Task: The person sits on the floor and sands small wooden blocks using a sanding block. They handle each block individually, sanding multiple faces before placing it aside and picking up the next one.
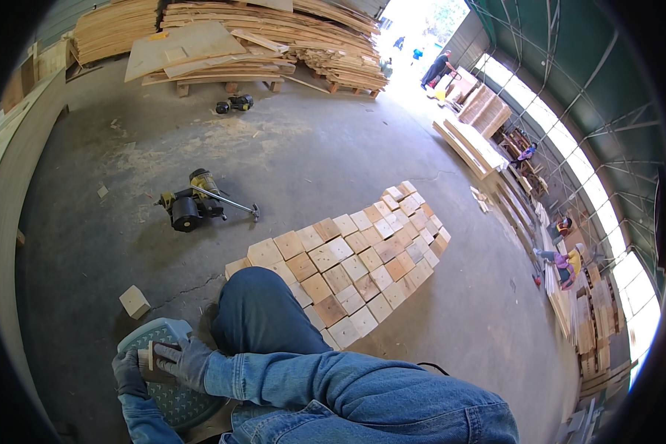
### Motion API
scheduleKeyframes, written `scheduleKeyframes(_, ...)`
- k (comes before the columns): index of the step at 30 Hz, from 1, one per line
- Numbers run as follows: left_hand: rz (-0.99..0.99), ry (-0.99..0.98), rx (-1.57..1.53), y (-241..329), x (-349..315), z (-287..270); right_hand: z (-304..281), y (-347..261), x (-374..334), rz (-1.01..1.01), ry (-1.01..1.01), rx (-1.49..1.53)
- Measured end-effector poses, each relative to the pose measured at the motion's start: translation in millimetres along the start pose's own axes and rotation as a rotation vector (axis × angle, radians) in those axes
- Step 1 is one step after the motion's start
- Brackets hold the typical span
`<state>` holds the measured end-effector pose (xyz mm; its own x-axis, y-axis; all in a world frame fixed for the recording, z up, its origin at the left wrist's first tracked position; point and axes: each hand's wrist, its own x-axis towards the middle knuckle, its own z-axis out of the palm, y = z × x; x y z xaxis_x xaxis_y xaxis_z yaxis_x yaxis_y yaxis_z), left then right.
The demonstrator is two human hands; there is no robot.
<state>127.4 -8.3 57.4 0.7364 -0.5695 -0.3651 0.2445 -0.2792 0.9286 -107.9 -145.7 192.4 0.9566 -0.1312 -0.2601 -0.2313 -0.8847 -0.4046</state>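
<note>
My left hand and my right hand, both in grey gloves, meet at the lower left. Together they grip a small wooden block, one hand on each side. The block is held just above a round teal plastic stool on the concrete floor. My denim-clad knee rises right beside my hands. Beyond the knee lies a large patch of square wooden blocks, set edge to edge in rows.
A loose wooden cube sits on the floor left of my knee. A yellow-black nail gun and a hammer lie further out. Stacked wood sheets fill the back. Other people work among board piles on the right.
</note>
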Motion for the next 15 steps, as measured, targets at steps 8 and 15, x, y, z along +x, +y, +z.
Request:
scheduleKeyframes(8, 0.036, 0.093, 0.228, -31, 24, -7, 7, 4, 0, -0.005, 0.005, 0.005)
scheduleKeyframes(15, 0.023, 0.224, -0.206, -12, -7, -6, -7, -2, -3, 0.006, -0.031, 0.004)
